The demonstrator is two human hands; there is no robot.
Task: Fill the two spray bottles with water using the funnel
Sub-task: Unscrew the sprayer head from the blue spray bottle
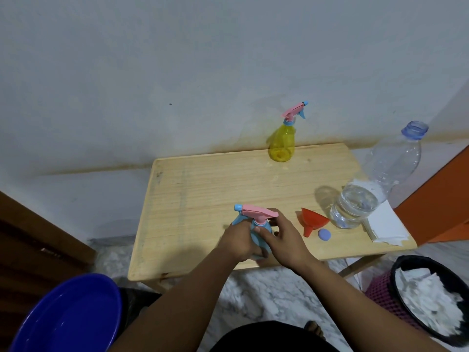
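Head view first gives us, at far left, one blue basin (68, 313) cut off by the lower edge, on the floor beside the wooden table (203, 184). Near the table's front edge we see the blue spray bottle (256, 232) standing upright, its long axis vertical, its pink trigger head pointing its blue nozzle to the left. Our left hand (239, 241) wraps its curled fingers round the bottle's body and hides most of it; our right hand (284, 237) lies against the bottle's right side with fingers loosely bent, thumb touching just under the pink collar. Farther back stands the yellow spray bottle (283, 142), also upright, its nozzle pointing right, so we count two spray bottles. To the right lies one red funnel (312, 221) on its side, spout toward us, with one small blue cap (324, 235) just beside it. Next comes one clear water bottle (375, 181), uncapped and partly filled, standing on white paper (383, 224). At far right one dark bin (431, 295) is cut off.
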